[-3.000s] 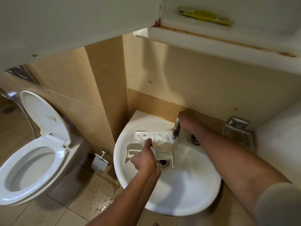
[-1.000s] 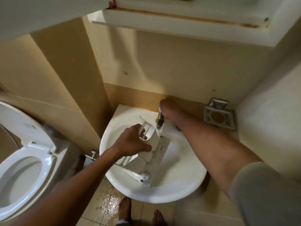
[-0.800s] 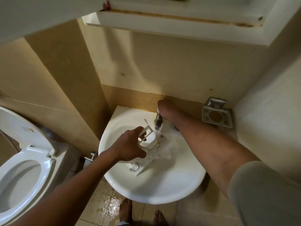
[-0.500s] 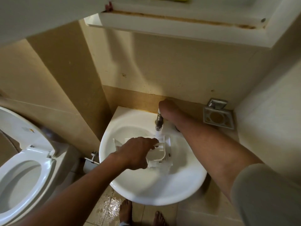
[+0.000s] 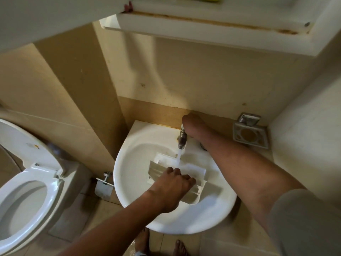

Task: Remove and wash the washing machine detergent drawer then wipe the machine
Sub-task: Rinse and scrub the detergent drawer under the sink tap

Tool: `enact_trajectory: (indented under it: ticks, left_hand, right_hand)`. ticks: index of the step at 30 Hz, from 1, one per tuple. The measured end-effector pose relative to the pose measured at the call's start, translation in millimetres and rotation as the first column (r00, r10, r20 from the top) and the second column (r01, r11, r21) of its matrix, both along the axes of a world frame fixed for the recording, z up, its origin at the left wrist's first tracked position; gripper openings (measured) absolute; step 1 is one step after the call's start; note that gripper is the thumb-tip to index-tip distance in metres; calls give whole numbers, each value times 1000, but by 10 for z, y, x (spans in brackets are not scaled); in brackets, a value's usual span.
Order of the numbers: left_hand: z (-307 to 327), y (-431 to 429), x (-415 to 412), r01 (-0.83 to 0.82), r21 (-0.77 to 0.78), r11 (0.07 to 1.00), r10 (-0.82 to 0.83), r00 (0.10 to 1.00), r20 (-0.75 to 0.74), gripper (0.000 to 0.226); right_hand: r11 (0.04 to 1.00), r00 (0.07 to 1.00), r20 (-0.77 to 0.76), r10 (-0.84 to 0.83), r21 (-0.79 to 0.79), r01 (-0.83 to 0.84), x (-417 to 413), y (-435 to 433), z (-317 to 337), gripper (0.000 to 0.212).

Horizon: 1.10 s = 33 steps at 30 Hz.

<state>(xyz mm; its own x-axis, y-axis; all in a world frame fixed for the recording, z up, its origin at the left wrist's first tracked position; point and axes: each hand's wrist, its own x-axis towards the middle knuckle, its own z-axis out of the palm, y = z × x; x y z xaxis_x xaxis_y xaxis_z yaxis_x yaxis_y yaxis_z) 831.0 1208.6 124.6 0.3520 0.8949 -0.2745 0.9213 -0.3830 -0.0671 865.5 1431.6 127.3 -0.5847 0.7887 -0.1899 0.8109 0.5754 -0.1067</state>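
Detergent drawer [image 5: 186, 169], a white moulded-plastic tray with ribbed dividers, lies tilted inside the wash basin [image 5: 132, 174], directly under the stream from the tap [image 5: 182, 138]. The left hand [image 5: 170, 189] grasps the drawer from above, fingers curled over its near edge at about 6 o'clock of the bowl. The right hand [image 5: 192, 126] rests at the tap, at 12 o'clock; whether it grips the valve cannot be told, as the fingers are hidden. The drawer appears light and stiff, but wet plastic is likely slippery, and its thin partitions may crack if twisted; the long outer walls or the thicker front panel seem the safest places to take hold. The right forearm crosses the bowl's rim from 4 o'clock and limits turning room on that side. A wall-mounted holder [image 5: 250, 133] sits at 2 o'clock of the basin, a toilet [image 5: 27, 196] stands well apart at 9 o'clock, and a white cabinet ledge [image 5: 203, 29] overhangs above. The floor tiles below look wet beside bare feet [image 5: 142, 242].
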Motion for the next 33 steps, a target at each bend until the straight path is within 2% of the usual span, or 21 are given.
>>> enact_trajectory:
  ticks: [5,9,14,17,20,22,23,24,25,27,28,29,30,31,33]
  left_hand:
    - [2,112,91,-17,17,1000,16,998,62,65]
    - [-124,58,-35,-126,23,992,120,976,184,73]
    - [-317,-245,-135,-255,30,966,217,872,440,86]
    - [-406,-401,-151,-363,72,929,278,812,513,73]
    - [-511,-436,-83,-538,151,829,357,718,597,55]
    - [-574,-426,21,-656,279,701,354,660,662,45]
    - [-594,-413,87,-724,335,603,366,623,691,42]
    - [-585,-397,158,-811,316,492,415,538,734,44]
    - [-523,-381,228,-904,210,372,483,382,788,54]
    - [-436,-344,325,-977,-191,96,580,-101,808,88]
    - [-397,-308,343,-915,-403,-23,588,-338,735,106]
    - [-361,-271,341,-812,-576,-98,562,-523,641,119]
    - [-320,-229,331,-687,-715,-133,513,-665,543,121]
    - [-299,-180,320,-551,-824,-131,450,-774,446,113]
    - [-280,-74,313,-323,-942,-95,349,-897,272,84]
  right_hand:
    - [1000,1000,-2,-10,-2,10,0,1,12,18]
    - [1000,1000,-11,-19,-2,19,6,-7,9,20]
    - [1000,1000,-24,-20,0,20,6,-23,4,18]
    - [1000,999,-38,-12,8,13,12,-25,2,18]
    - [1000,999,-39,-19,-2,19,10,-20,14,19]
    - [1000,999,-47,-23,-8,22,12,-18,27,18]
    - [1000,998,-56,-24,-6,23,14,-17,23,18]
    - [1000,998,-61,-22,-4,22,21,-18,16,19]
    - [1000,998,-64,-21,-3,21,29,-21,11,19]
    - [1000,998,-57,-20,-1,20,35,-25,3,19]
    - [1000,998,-56,-17,0,17,37,-23,3,19]
    - [1000,998,-55,-12,1,12,36,-26,5,18]
    - [1000,999,-52,-7,3,7,33,-28,9,18]
    - [1000,999,-50,-3,1,3,34,-28,11,18]
    - [1000,999,-45,2,0,-2,40,-29,9,18]
